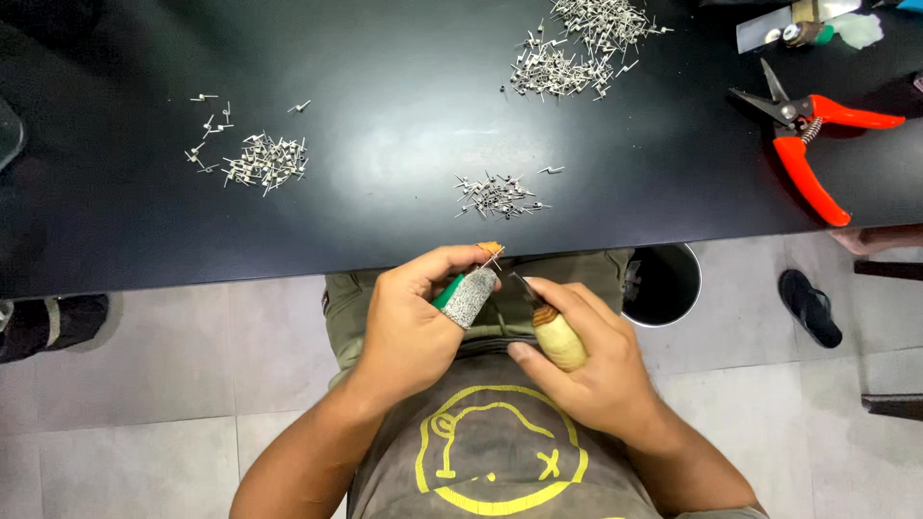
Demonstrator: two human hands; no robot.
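My left hand (415, 317) pinches a small metal pin (492, 258) between forefinger and thumb, and the thumb wears a grey knitted guard (470, 294) with a green edge. My right hand (586, 356) grips a small knife by its pale wooden handle (558, 338). Its dark blade (527, 286) points up toward the pin. Both hands meet over my lap, just below the near edge of the black table (385, 125).
Three heaps of small metal pins lie on the table: one at the left (264, 161), one in the middle near the edge (495, 195), a larger one at the back (577, 43). Red-handled pruning shears (812, 144) lie at right. A round bin (663, 284) stands below.
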